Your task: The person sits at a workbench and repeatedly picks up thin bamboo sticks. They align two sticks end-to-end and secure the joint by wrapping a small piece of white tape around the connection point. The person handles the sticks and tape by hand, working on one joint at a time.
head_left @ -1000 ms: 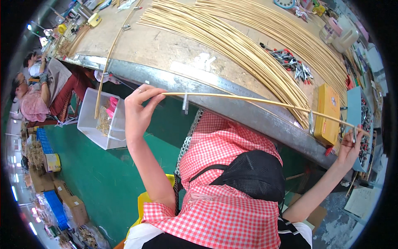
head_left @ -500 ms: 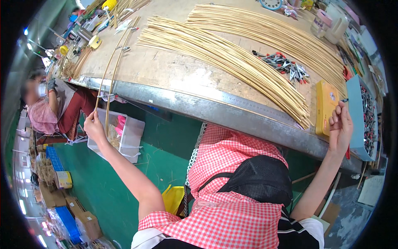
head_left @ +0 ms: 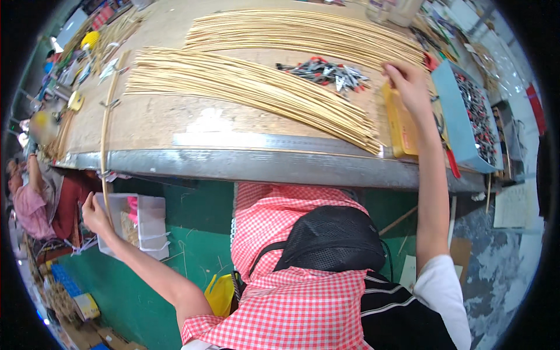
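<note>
My left hand (head_left: 95,212) is below the table's left front corner, pinching the lower end of a long thin pale stick (head_left: 105,140). The stick runs up over the metal table edge (head_left: 262,166) and lies along the table's left side. My right hand (head_left: 408,81) reaches far over the table to the right ends of the upper bundle of pale sticks (head_left: 309,36). Its fingers are curled there, and I cannot tell whether they pinch a stick. A second fanned bundle of sticks (head_left: 251,87) lies nearer me. A yellow box (head_left: 399,125) sits just below my right hand.
A heap of small metal clips (head_left: 326,70) lies between the bundles. A blue tray (head_left: 452,111) of more clips stands at the right. Below the table are a clear plastic bin (head_left: 146,224) and a yellow container (head_left: 219,291). A black bag (head_left: 332,239) rests on my checked lap. Another person (head_left: 32,204) sits at left.
My left hand swung the single stick from across my front round to the table's left side and sank lower. My right hand let go of its far end and rose to the upper bundle.
</note>
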### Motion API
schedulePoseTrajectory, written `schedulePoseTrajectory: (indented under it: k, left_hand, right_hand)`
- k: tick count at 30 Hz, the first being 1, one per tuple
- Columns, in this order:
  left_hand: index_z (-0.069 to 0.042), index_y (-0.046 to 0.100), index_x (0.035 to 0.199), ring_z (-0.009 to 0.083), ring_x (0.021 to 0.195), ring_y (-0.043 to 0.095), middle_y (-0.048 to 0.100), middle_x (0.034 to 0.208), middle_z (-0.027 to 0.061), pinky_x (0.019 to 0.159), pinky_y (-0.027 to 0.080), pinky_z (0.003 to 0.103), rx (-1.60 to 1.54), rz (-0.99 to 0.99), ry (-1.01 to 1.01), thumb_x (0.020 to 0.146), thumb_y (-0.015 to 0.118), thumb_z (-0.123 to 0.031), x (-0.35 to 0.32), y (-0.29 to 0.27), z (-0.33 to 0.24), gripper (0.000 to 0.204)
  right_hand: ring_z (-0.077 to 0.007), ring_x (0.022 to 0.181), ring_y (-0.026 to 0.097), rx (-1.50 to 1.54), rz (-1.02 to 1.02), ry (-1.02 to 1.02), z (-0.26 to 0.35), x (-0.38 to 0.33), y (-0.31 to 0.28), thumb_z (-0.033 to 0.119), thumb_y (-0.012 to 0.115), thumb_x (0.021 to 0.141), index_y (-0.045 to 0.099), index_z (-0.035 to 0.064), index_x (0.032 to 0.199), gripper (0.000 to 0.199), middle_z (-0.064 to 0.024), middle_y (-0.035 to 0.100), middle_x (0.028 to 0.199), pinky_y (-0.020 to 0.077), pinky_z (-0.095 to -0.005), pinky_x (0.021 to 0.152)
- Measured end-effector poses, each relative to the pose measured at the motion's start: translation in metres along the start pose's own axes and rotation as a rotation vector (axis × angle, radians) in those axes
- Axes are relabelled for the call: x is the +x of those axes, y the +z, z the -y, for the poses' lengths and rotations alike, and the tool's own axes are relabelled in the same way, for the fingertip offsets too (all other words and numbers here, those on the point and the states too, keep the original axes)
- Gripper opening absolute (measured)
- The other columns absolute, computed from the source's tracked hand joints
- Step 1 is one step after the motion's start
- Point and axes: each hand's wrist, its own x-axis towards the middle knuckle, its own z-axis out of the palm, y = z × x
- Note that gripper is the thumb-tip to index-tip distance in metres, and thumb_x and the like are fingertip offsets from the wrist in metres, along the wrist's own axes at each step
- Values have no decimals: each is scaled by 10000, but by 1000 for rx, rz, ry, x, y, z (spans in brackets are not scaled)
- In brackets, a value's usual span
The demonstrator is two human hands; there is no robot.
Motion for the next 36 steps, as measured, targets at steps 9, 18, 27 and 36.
schedulePoseTrajectory:
  k: [9,18,27,36]
  left_hand:
    - [-18,673,1097,217,940,625,663,1056,103,842,471,325,-358,-76,112,926,558,-84,-47,-46,-111,216]
    - [23,661,1069,172,966,599,658,1032,86,853,462,288,-567,-16,146,920,541,-6,-76,-63,-179,194]
    - [9,671,1053,159,939,589,639,997,81,816,453,267,-629,52,230,911,555,0,-82,-61,-212,183]
    - [16,669,1040,171,952,604,655,1016,97,851,453,270,-835,171,215,882,583,26,-100,-62,-258,180]
  right_hand:
    - [-384,872,561,-824,210,-269,-83,80,25,33,585,738,578,-23,780,71,-189,597,852,453,-443,744]
    - [-370,872,576,-838,149,-249,-74,85,25,46,576,779,554,-9,852,94,-178,604,865,453,-444,728]
    - [-374,872,606,-618,-11,-279,-65,94,-3,109,584,848,587,19,920,116,-185,635,891,467,-454,741]
    - [-336,804,619,-703,-354,-473,40,31,-27,98,604,849,593,20,897,92,-159,642,857,473,-416,687]
